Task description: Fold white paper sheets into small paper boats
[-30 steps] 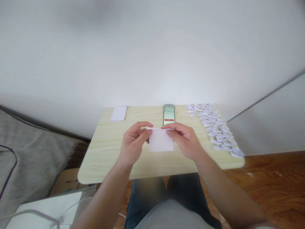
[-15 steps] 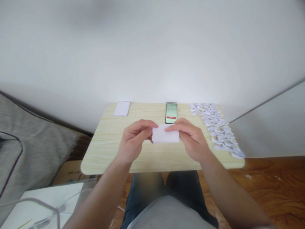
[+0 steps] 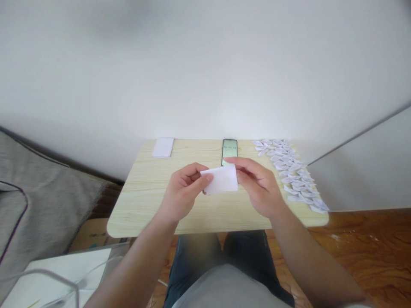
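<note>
A small white sheet of paper (image 3: 222, 180), slightly tilted, is held up over the wooden table in front of me. My left hand (image 3: 188, 186) pinches its left end, thumb on the near face and fingers behind. At the paper's right edge is my right hand (image 3: 257, 182), its index finger along the top and its thumb by the side; the paper sits between them. Just beyond the paper lies a phone (image 3: 229, 149) with a lit green screen, its lower end partly covered by my right fingers.
Several folded white paper pieces (image 3: 293, 171) lie in rows along the right side of the table (image 3: 144, 205). A stack of white paper (image 3: 163, 147) rests at the back left. Behind stands a white wall (image 3: 205, 77); grey fabric (image 3: 41, 192) is at left.
The paper has tilted, its right end now higher. My left thumb has come onto its near face, and my right index finger has moved from its front to the top edge.
</note>
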`<state>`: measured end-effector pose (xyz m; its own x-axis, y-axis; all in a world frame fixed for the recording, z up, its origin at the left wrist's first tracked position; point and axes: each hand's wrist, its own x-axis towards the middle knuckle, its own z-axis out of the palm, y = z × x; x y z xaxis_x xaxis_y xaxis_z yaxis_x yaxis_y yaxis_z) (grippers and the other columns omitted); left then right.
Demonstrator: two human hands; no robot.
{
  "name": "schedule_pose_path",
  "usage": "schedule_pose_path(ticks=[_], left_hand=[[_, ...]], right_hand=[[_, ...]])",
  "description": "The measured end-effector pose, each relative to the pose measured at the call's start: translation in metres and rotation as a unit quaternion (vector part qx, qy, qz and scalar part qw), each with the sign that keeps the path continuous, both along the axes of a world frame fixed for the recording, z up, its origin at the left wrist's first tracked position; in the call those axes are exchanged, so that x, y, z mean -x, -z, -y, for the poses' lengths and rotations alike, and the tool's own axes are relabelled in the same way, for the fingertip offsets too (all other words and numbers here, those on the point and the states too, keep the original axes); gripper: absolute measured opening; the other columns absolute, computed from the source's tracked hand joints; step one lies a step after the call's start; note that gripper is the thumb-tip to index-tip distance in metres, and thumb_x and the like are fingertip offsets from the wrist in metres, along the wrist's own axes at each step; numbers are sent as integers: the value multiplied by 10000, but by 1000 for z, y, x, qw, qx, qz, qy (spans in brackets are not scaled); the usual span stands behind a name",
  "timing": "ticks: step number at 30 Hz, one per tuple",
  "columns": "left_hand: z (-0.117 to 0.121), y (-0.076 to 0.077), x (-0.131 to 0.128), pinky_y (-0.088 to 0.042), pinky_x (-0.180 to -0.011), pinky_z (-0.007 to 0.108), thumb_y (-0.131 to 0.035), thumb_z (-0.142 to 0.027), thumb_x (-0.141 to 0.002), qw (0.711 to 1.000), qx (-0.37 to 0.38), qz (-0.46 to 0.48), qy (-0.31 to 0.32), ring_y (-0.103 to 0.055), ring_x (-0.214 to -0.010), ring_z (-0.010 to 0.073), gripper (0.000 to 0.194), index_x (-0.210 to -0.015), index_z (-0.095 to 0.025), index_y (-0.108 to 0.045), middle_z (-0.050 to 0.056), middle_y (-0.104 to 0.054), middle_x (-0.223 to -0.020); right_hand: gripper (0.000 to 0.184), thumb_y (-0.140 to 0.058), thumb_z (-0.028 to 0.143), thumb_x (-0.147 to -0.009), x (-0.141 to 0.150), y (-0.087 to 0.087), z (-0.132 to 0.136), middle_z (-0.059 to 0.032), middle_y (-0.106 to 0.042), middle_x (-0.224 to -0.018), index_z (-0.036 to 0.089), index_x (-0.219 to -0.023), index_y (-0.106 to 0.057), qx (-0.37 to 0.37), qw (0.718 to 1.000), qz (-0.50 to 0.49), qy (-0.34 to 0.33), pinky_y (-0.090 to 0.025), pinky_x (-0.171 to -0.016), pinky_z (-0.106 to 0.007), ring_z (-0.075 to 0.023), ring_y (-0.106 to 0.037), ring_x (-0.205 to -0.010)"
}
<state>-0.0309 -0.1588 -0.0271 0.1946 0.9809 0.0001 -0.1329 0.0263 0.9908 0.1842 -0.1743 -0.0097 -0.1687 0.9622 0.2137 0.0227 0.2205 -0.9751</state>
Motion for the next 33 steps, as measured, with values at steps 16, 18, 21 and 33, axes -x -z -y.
schedule_pose_path(ticks=[16, 18, 21, 33], left_hand=[[18, -5, -10, -532, -697, 280, -821, -328, -838, 997, -48, 11, -61, -672, -814, 187, 219, -1023, -218, -781, 55, -762, -935], [19, -11, -9, -521, -638, 274, -815, -355, -843, 994, -67, -13, -90, -657, -759, 181, 204, -999, -225, -792, 46, -754, -901], [22, -16, -10, -503, -584, 266, -820, -370, -838, 990, -76, -26, -118, -632, -690, 165, 179, -939, -224, -795, 32, -741, -848], [26, -14, -10, -517, -600, 242, -828, -311, -841, 991, -63, 22, -112, -629, -695, 139, 123, -917, -227, -781, 20, -736, -836]], right_hand=[[160, -736, 365, -924, 8, -2, 5, -20, -712, -815, 216, -869, -708, 58, 998, -26, 20, -533, -675, -295, -172, -656, -739], [174, -734, 371, -922, 7, -6, 8, -14, -697, -795, 221, -847, -688, 67, 998, -7, 10, -519, -654, -294, -172, -641, -720], [177, -714, 383, -939, 8, -10, 13, -24, -706, -802, 223, -868, -696, 68, 998, 5, -3, -528, -676, -311, -189, -658, -741], [183, -678, 372, -976, 8, -17, 17, -24, -718, -819, 219, -880, -705, 59, 998, 6, -25, -533, -720, -317, -191, -684, -771]])
